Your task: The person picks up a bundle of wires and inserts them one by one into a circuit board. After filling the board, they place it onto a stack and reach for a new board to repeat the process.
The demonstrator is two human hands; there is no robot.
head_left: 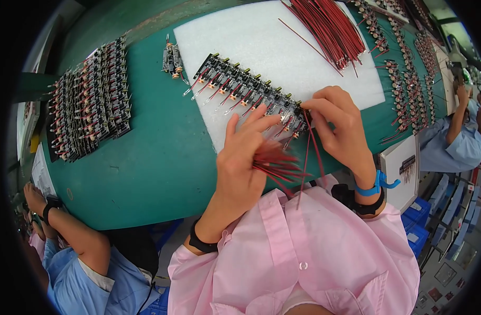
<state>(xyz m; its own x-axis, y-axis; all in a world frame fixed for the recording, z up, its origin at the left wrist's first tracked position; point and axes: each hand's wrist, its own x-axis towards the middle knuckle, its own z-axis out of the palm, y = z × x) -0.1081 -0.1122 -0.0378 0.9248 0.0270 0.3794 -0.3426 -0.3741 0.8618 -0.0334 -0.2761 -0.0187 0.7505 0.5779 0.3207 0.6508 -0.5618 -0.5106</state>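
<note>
A row of joined small circuit boards point(240, 84) lies slantwise on a white foam sheet point(209, 34), with short red and black leads and clear bulbs along its near side. My left hand point(238, 157) grips a bundle of red wires point(274, 160), blurred by motion, while its index and middle fingers reach toward the boards' near edge. At the right end of the row, my right hand point(337, 123) pinches a thin red wire point(316, 144) against the last board. Other dark red strands hang below those fingertips. The wire's exact contact with the board is hidden by my fingers.
Many stacked board rows point(88, 100) cover the green table's point(146, 178) left part. A small board pair point(172, 60) lies beside the foam. A large red wire pile point(329, 31) rests at the back. Component strips point(403, 89) line the right. Co-workers' arms point(75, 231) show at both sides.
</note>
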